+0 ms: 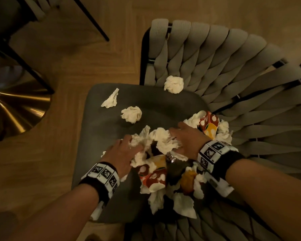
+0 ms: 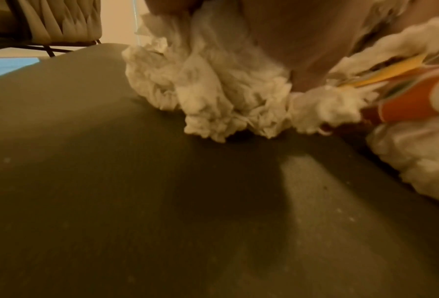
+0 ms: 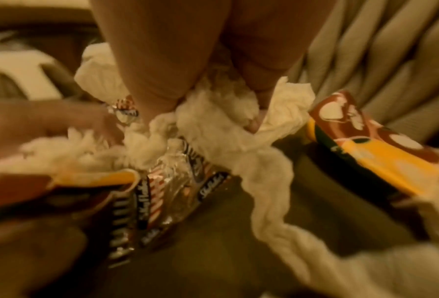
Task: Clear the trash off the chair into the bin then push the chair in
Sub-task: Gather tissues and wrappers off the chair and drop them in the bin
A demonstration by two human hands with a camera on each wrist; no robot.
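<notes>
A dark grey chair seat (image 1: 102,136) carries a heap of crumpled white tissues (image 1: 161,140), patterned paper cups (image 1: 153,176) and a foil candy wrapper (image 3: 172,177). My left hand (image 1: 127,146) digs into the heap's left side, its fingers curled into white tissue (image 2: 221,104). My right hand (image 1: 177,136) grips the tissues (image 3: 221,113) from the right, thumb and fingers buried in them. A second cup (image 1: 208,124) lies just behind the right hand. Three loose tissue balls (image 1: 131,114) (image 1: 110,99) (image 1: 173,84) lie farther back on the seat.
The chair's woven grey backrest (image 1: 233,66) curves round the right and rear of the seat. Left of it is wooden floor (image 1: 76,58), a brass table base (image 1: 19,108) and thin black legs (image 1: 94,20). No bin shows in any view.
</notes>
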